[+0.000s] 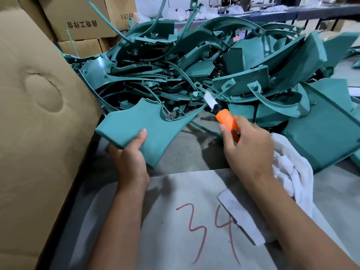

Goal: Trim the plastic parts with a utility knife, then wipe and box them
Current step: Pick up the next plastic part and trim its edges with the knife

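Grey table point(194, 154): one knife point(226, 118), one held part point(148, 125), one cloth point(292, 172).

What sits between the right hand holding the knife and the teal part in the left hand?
Head view: only bare grey tabletop lies between the right hand and the teal part.

Teal plastic part point(148, 125), flat with curved notched edge, held tilted above the bench. Orange utility knife point(227, 118), blade extended, tip at the part's thin rim. White cloth point(292, 172) bunched beside a heap of teal parts point(194, 61).
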